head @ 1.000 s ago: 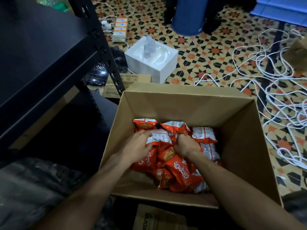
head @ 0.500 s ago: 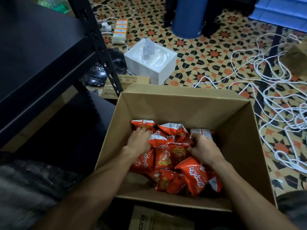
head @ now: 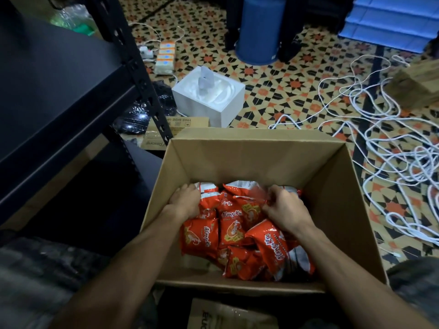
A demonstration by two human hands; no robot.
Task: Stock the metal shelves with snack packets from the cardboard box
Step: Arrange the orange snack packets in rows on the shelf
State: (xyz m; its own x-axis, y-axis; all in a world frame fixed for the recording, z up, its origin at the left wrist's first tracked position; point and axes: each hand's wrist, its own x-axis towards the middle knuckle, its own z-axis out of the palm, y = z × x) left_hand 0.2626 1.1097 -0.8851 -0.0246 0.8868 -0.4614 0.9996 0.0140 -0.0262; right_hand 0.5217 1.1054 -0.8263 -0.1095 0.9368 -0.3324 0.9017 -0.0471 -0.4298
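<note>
An open cardboard box [head: 237, 160] stands on the floor in front of me with several orange snack packets [head: 228, 231] heaped in its bottom. Both arms reach down into it. My left hand [head: 184, 201] lies at the left side of the heap, its fingers curled round the packets there. My right hand [head: 282, 205] is at the right side, its fingers curled into the packets near the back. Black metal shelves [head: 54, 96] stand to the left of the box, dark and bare where visible.
A white square box [head: 209, 96] sits on the patterned tile floor behind the cardboard box. White cables [head: 389, 148] lie tangled to the right. A blue bucket [head: 259, 29] stands at the back, a power strip [head: 165, 55] beside the shelf post.
Both hands spread apart to the two sides of the packet heap. The right hand moved right and back; the packets between the hands shifted and bunched up.
</note>
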